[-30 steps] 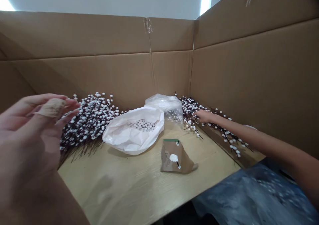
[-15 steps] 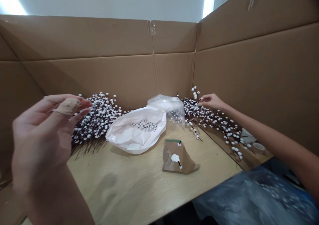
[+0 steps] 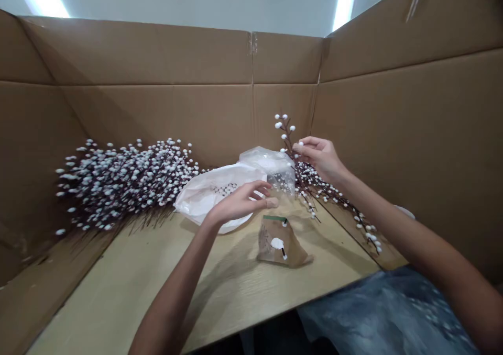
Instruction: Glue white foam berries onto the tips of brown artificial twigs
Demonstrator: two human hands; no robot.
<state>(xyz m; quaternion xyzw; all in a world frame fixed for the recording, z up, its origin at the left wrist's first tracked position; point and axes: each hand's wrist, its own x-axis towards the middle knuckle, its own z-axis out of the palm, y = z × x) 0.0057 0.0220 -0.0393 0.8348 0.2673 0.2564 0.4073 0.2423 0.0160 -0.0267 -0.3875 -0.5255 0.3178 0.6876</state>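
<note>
Two stem heaps, two bags and one card scrap lie on the worktop. The right hand pinches one dark, white-budded stem upright near the far right corner; the left hand hovers half-open, empty.

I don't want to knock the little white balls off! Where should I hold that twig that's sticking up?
Pinch the bare dark stem of the twig just under its berries, coming from the right side, as the right hand does. It stands upright, berries clustered on top.
</note>
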